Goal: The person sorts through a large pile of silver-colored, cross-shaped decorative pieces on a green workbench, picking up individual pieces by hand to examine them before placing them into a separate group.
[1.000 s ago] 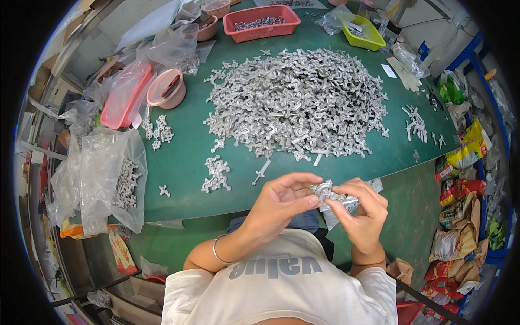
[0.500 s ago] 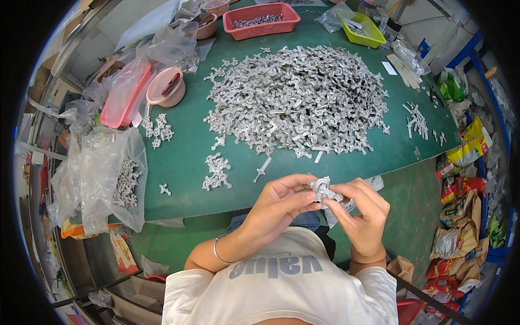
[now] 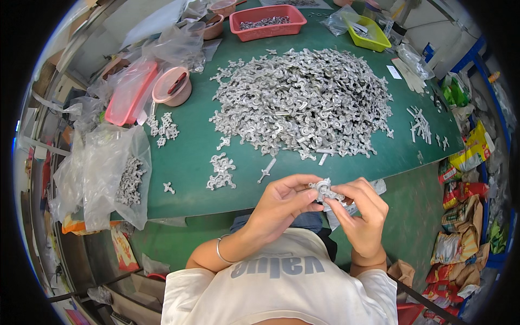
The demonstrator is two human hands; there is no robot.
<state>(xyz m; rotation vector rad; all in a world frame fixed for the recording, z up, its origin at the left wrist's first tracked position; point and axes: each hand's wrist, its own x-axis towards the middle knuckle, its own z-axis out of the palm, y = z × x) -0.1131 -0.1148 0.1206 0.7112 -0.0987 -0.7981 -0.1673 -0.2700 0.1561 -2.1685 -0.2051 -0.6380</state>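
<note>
Both the left hand (image 3: 279,207) and right hand (image 3: 364,210) pinch one silvery metal piece (image 3: 324,189) between fingertips, near the worktop's (image 3: 195,142) edge; the grip looks nearly unchanged from a second ago, so handling seems unfinished.

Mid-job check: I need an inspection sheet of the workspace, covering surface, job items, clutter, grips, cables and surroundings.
Surface: green tabletop, partly covered with metal parts.
Job items: one silver metal piece in hand; large heap of silver parts farther across the table.
Clutter: clear plastic bag and pink bowl at left; red tray and yellow-green tray at the far side.
Grips: left grip and right grip both pinch the piece.
Cables: nothing seen that is clearly one.
Surroundings: green floor; colourful packages at right.
</note>
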